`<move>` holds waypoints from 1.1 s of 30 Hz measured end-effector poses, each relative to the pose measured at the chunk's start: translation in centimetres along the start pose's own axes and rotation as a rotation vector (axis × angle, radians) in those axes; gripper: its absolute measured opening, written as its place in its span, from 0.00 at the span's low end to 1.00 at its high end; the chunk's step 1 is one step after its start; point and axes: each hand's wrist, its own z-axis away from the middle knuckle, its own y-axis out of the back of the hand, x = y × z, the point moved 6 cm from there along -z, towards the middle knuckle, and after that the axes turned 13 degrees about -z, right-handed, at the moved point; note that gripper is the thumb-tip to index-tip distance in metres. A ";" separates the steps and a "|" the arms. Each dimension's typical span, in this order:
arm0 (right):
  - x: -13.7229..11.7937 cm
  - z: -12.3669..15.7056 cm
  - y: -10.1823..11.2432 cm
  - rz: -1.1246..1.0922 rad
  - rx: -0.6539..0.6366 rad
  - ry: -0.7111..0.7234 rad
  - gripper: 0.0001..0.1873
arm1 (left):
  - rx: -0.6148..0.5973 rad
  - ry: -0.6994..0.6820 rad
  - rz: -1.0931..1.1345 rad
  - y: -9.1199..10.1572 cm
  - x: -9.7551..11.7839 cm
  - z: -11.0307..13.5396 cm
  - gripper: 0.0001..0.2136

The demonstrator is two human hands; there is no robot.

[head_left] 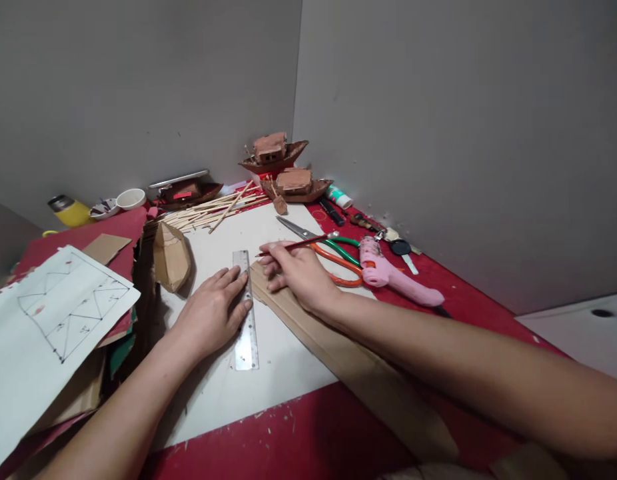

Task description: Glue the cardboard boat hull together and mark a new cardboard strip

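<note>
Near the middle of a white sheet, a clear plastic ruler lies lengthwise. My left hand rests flat, its fingertips and thumb pressing on the ruler. My right hand is closed around a dark red pencil, whose tip points left, just above the ruler's upper end. Under my right hand and forearm runs a long strip of brown cardboard, its narrow end close beside the ruler. Scissors with green and orange handles lie just beyond my right wrist, partly hidden by it.
A pink glue gun and keys lie to the right. Model boats and thin wooden sticks are at the back. On the left are a cardboard boat hull, a paper drawing, cups and a yellow bottle.
</note>
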 end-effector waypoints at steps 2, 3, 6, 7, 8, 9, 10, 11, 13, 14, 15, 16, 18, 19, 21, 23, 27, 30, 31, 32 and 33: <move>0.7 -0.6 0.1 0.010 0.001 0.018 0.07 | 0.000 0.008 -0.002 0.0 0.0 0.0 0.25; 0.9 -0.8 0.3 0.020 -0.004 0.029 0.07 | 0.004 0.011 -0.001 0.0 0.0 0.0 0.25; 1.0 -1.0 0.6 0.058 -0.021 0.051 0.06 | 0.008 0.016 -0.001 0.1 0.1 0.1 0.25; 0.9 -1.0 0.7 0.075 -0.026 0.054 0.06 | 0.006 0.018 -0.005 0.0 0.1 0.1 0.25; 0.9 -1.0 0.7 0.094 -0.032 0.057 0.06 | 0.002 0.021 -0.011 0.0 0.0 0.1 0.25; 0.8 -0.9 0.6 0.113 -0.038 0.063 0.06 | -0.002 0.024 -0.018 0.0 0.0 0.1 0.25; 0.8 -0.9 0.5 0.131 -0.046 0.069 0.06 | -0.005 0.026 -0.023 0.0 0.0 0.2 0.25; 0.8 -0.8 0.5 0.149 -0.053 0.075 0.06 | -0.008 0.026 -0.027 -0.1 0.0 0.2 0.25; 0.8 -0.8 0.3 0.177 -0.063 0.083 0.06 | -0.013 0.023 -0.030 -0.1 0.1 0.2 0.25; 0.8 -0.8 0.3 0.187 -0.067 0.085 0.06 | -0.015 0.021 -0.030 -0.1 0.1 0.2 0.25; 0.8 -0.8 0.3 0.196 -0.069 0.086 0.06 | -0.016 0.021 -0.029 -0.1 0.1 0.2 0.25; 0.8 -0.8 0.3 0.203 -0.070 0.088 0.06 | -0.017 0.023 -0.030 -0.1 0.1 0.2 0.25; 0.8 -0.8 0.3 0.212 -0.068 0.090 0.06 | -0.018 0.024 -0.033 -0.1 0.1 0.2 0.25; 0.8 -0.8 0.2 0.216 -0.068 0.090 0.06 | -0.019 0.022 -0.034 -0.1 0.1 0.1 0.25; 0.9 -0.8 0.2 0.224 -0.069 0.087 0.06 | -0.019 0.019 -0.036 -0.1 0.2 0.1 0.25; 1.0 -0.7 0.1 0.234 -0.077 0.083 0.06 | -0.021 0.018 -0.031 -0.1 0.2 0.1 0.25; 1.4 -0.7 0.0 0.262 -0.103 0.096 0.05 | -0.026 0.021 -0.012 -0.1 0.2 0.1 0.26; 1.6 -0.9 0.0 0.290 -0.120 0.116 0.04 | -0.026 0.024 -0.012 -0.1 0.2 0.1 0.26; 1.6 -0.9 0.0 0.301 -0.124 0.124 0.04 | -0.026 0.023 -0.014 -0.1 0.2 0.1 0.26; 1.6 -1.0 0.0 0.312 -0.128 0.133 0.04 | -0.026 0.021 -0.014 -0.1 0.2 0.1 0.26; 1.6 -1.0 0.0 0.322 -0.133 0.142 0.04 | -0.027 0.019 -0.014 -0.1 0.2 0.1 0.26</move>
